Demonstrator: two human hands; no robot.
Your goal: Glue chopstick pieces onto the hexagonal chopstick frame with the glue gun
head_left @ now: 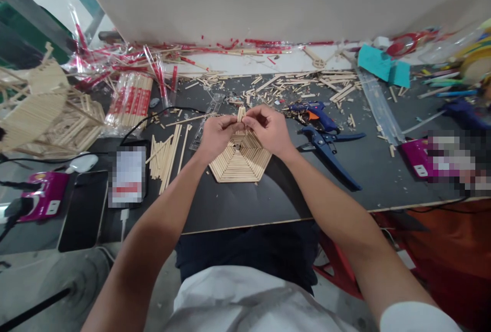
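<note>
A hexagonal piece built of thin wooden sticks (241, 163) lies on the dark table (268, 204) in front of me. Above its far edge my left hand (217, 135) and my right hand (270, 127) meet, fingers pinched together. Between them they hold a few short wooden sticks (241, 113) standing upright. Both hands hover just over the hexagon's centre.
Loose sticks (164, 155) lie left of the hexagon. A blue glue gun (312, 111) and blue cutters (330, 150) rest to the right. A phone (128, 176) and a magenta power strip (42, 194) sit at left, a stick structure (42, 112) far left, wrappers along the wall.
</note>
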